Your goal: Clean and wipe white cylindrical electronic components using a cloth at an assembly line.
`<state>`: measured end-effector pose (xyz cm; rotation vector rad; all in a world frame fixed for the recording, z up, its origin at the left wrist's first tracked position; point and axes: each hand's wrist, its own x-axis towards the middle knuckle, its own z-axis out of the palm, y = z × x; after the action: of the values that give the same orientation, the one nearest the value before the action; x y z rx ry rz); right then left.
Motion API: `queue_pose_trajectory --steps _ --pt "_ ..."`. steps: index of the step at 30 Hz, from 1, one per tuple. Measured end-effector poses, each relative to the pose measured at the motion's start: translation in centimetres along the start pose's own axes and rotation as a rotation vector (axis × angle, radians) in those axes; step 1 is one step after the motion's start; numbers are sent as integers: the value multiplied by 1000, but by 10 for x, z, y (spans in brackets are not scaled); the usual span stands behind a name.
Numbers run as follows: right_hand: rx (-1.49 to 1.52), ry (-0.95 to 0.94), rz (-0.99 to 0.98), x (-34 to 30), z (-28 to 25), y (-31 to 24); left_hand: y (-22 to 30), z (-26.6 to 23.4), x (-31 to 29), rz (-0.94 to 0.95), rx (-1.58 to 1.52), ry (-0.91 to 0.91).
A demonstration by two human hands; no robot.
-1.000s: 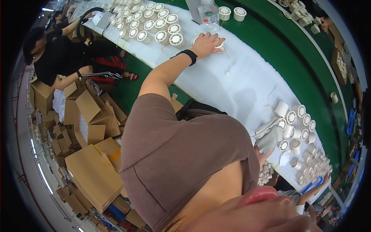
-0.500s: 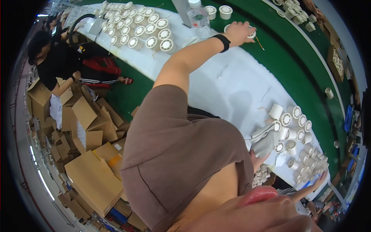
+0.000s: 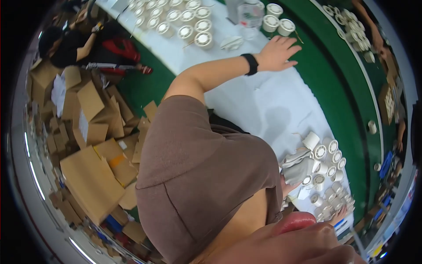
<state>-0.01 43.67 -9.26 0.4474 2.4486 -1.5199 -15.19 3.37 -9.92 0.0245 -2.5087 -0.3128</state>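
My left hand (image 3: 278, 53), with a black band at the wrist, is open over the far edge of the white table (image 3: 259, 105), fingers spread. Just beyond its fingertips stands a white cylindrical part (image 3: 286, 27) with a slotted round top and a thin wire. Two similar parts and a clear plastic bottle (image 3: 249, 20) are beside it. To the right, my right hand (image 3: 286, 186) is mostly hidden behind my shirt and a crumpled grey cloth (image 3: 299, 165), which it seems to grip. White parts (image 3: 320, 152) crowd around the cloth, some upright, some on their sides.
Rows of white parts (image 3: 187, 31) fill the table's far left. A green conveyor belt (image 3: 334, 79) runs along the far side. Another person's hand (image 3: 339, 215) touches parts at the right end. Cardboard boxes (image 3: 90, 180) pile up at left, near a seated person (image 3: 66, 48).
My left hand has let go of the white cylindrical part and drawn back from it, fingers spreading. The part now stands by the other two. The whole view has shifted slightly.
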Motion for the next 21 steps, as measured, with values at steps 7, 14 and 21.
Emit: queue_pose_trajectory --steps 7,14,21 --pt "179 -104 13 6 16 0 -73 -76 -110 -430 245 184" --pt "413 -154 45 26 14 8 -125 -58 -131 -741 613 54" --pt "665 -213 169 56 0 31 -136 -64 -128 -674 449 -85"
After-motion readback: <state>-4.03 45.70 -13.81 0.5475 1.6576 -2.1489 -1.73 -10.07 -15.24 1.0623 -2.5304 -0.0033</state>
